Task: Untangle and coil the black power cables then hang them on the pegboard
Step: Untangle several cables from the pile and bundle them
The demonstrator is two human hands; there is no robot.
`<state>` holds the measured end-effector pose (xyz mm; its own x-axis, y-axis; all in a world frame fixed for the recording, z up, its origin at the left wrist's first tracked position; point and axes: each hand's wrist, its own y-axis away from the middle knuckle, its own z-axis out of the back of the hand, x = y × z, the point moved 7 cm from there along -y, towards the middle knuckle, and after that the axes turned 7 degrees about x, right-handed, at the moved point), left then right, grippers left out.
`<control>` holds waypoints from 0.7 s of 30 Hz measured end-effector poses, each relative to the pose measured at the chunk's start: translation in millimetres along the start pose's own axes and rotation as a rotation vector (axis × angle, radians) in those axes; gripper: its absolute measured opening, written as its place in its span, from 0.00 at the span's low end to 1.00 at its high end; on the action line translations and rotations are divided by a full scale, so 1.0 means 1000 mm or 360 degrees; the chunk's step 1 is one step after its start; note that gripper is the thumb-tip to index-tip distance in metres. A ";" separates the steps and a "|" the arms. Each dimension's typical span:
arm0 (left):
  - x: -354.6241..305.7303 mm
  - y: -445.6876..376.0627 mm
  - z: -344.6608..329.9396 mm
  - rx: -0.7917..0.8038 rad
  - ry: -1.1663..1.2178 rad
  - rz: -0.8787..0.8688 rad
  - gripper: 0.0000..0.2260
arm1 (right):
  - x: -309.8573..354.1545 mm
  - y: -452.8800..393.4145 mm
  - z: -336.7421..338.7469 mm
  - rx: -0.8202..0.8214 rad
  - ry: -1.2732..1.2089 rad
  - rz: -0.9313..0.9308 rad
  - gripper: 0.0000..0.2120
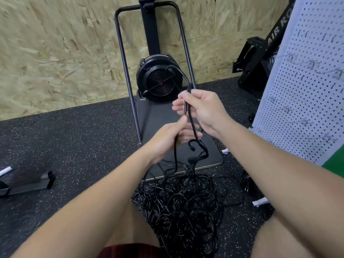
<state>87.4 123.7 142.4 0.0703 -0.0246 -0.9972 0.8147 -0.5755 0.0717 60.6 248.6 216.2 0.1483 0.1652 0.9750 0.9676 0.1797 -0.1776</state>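
I judged the step in hand was coiling one cable [192, 125] drawn up out of the pile [184, 200] on the floor [74, 146]. To do it well, I would have fed slack evenly and kept each loop the same size, shaking free any snag before pulling. Left of the pile and above it, my left hand [167, 138] was curled round the strand running down to the tangle. Directly above the pile, my right hand [202, 110] gripped the gathered loop, fingers closed on it, the top arching up. Right of the pile stood the pegboard [307, 86], hooks bare where I could see them.
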 end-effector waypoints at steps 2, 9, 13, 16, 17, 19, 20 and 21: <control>0.004 0.006 -0.001 -0.0110 -0.0144 -0.0073 0.18 | 0.000 -0.007 0.005 -0.0017 0.0043 0.0019 0.11; -0.011 0.000 0.012 -0.0292 -0.0450 -0.0153 0.14 | -0.041 0.001 0.011 0.0199 0.0311 -0.0240 0.20; -0.010 -0.006 0.030 -0.0409 -0.0408 -0.0118 0.16 | -0.074 0.026 0.003 0.0503 0.0686 -0.0450 0.23; -0.005 -0.007 0.039 -0.0503 -0.0441 -0.0047 0.14 | -0.080 0.035 0.005 0.0550 0.0661 -0.0484 0.16; -0.004 -0.007 0.041 -0.0534 -0.0471 -0.0033 0.14 | -0.081 0.035 0.007 0.0535 0.0653 -0.0473 0.13; -0.004 -0.009 0.048 -0.0597 -0.0519 -0.0012 0.14 | -0.082 0.033 0.011 0.0475 0.0591 -0.0438 0.08; -0.004 -0.010 0.054 -0.0637 -0.0529 0.0000 0.13 | -0.083 0.032 0.013 0.0427 0.0557 -0.0426 0.07; -0.004 -0.010 0.062 -0.0691 -0.0519 0.0005 0.13 | -0.086 0.030 0.018 0.0355 0.0536 -0.0434 0.08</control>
<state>43.6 79.0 144.7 -0.0528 -0.3180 -0.9466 0.9825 -0.1863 0.0077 73.3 257.3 124.7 -0.0108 -0.2334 0.9723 0.9183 0.3825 0.1021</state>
